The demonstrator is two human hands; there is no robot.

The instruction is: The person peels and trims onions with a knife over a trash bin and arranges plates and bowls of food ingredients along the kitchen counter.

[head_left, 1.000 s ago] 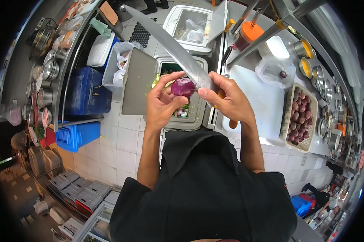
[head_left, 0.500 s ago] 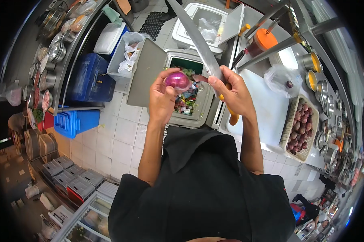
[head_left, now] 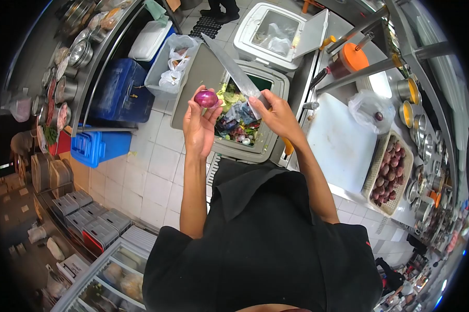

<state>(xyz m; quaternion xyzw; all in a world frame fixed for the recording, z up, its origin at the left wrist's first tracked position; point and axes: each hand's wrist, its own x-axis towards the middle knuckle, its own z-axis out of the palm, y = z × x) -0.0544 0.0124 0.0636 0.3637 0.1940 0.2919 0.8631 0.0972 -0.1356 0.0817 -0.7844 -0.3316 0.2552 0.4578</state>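
A peeled, shiny red onion (head_left: pixel 206 99) rests in the fingers of my left hand (head_left: pixel 199 130), which is closed around it from below. In my right hand (head_left: pixel 280 117) is a large knife (head_left: pixel 233 72), gripped near the base of its broad blade. The blade slants up and to the left, apart from the onion. Both hands are over or beside an open grey bin (head_left: pixel 268 143) with vegetable scraps and peels inside. My right fingers partly hide the knife's yellow handle.
A white cutting board (head_left: pixel 338 140) lies on the counter to the right. Beyond it are a basket (head_left: pixel 368 188) of red onions and a plastic bag (head_left: pixel 368 109) with one onion. The bin's raised lid (head_left: pixel 185 99) stands left. Another person's shoes (head_left: pixel 221 16) show at the top.
My left hand has moved left with the onion, away from the knife. The knife and right hand have shifted left and down. A peel piece by the blade is no longer seen there.
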